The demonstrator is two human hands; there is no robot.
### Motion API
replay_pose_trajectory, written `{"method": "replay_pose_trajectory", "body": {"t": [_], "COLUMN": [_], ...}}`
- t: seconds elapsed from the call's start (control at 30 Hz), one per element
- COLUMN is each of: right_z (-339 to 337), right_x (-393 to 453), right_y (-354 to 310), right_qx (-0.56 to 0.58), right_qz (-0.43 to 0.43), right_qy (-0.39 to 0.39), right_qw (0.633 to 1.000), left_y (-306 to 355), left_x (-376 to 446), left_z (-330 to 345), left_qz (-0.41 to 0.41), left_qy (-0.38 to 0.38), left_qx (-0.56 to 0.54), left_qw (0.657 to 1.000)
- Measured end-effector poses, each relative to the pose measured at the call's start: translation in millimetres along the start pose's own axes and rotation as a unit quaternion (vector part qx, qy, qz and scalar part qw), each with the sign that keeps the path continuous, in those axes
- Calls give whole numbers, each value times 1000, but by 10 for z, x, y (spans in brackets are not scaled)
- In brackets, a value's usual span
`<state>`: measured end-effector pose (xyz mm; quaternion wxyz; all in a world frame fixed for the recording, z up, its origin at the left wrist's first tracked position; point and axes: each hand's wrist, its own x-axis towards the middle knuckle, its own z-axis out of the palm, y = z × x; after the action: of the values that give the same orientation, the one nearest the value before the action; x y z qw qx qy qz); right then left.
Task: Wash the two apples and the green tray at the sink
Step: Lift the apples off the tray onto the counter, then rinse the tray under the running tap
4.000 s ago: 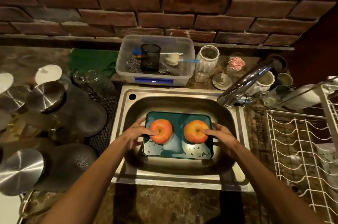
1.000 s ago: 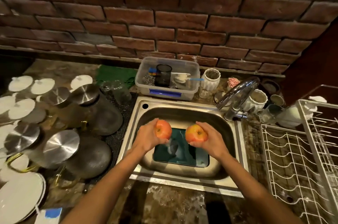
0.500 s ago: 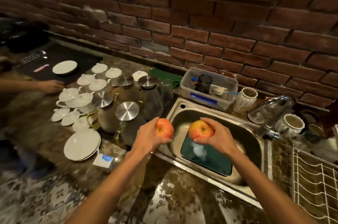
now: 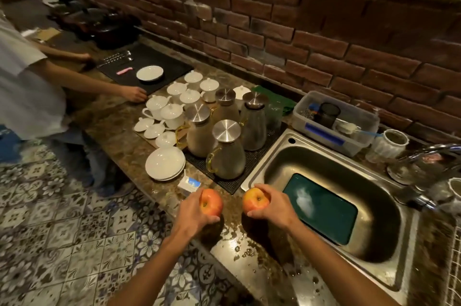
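Note:
My left hand (image 4: pixel 193 216) grips one red-orange apple (image 4: pixel 211 202) and my right hand (image 4: pixel 273 206) grips the other apple (image 4: pixel 255 199). Both apples are held above the wet stone counter (image 4: pixel 239 238), just left of the steel sink (image 4: pixel 374 238). The green tray (image 4: pixel 321 208) lies flat and bare on the sink bottom, wet, to the right of my right hand.
Glass jugs with steel lids (image 4: pixel 225 149), white teapots, lids and stacked plates (image 4: pixel 165 163) crowd the counter to the left. A clear tub of cleaning tools (image 4: pixel 334 122) sits behind the sink, the tap (image 4: pixel 424 156) at right. Another person (image 4: pixel 27 96) stands at far left, hand on the counter.
Both apples were lifted off the tray and carried left, out over the counter edge. My view has swung left, bringing the other person into view.

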<state>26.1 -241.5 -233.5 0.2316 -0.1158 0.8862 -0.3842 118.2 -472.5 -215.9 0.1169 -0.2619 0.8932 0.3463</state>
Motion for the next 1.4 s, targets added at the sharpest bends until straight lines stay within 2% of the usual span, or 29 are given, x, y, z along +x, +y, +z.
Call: {"method": "replay_pose_trajectory", "body": {"t": [0.03,0.17,0.43,0.77,0.93,1.1,1.2,1.4], "right_z": [444,671,717,759,653,354,93,-680], "right_x": [10,-61,44,106,75,90,93,-24], "right_y": [-114,-85,-59,38,27,-109,-217,-305], "right_qx": [-19,-4,-22,-63,-34,-15,-11,11], "right_qz": [1,7,-8,-12,0,-80,-121,-125], "right_qy": [-32,-14,-7,-24,-37,-4,25,114], "right_qw": [999,1000,1000,998,999,997,992,986], "left_y": [-401,-449,-379,-409,-366,-135,119,898], "left_x": [-85,-233,-127,-24,-1,-3,48,168], "left_z": [-66,115,170,221,157,-64,-221,-321], "left_qz": [-33,-33,-35,-28,-32,23,80,198], "left_qy": [-8,5,10,-34,-39,31,57,84], "left_qx": [-10,-26,-39,34,32,59,30,17], "left_qw": [999,999,999,998,998,998,995,977]}}
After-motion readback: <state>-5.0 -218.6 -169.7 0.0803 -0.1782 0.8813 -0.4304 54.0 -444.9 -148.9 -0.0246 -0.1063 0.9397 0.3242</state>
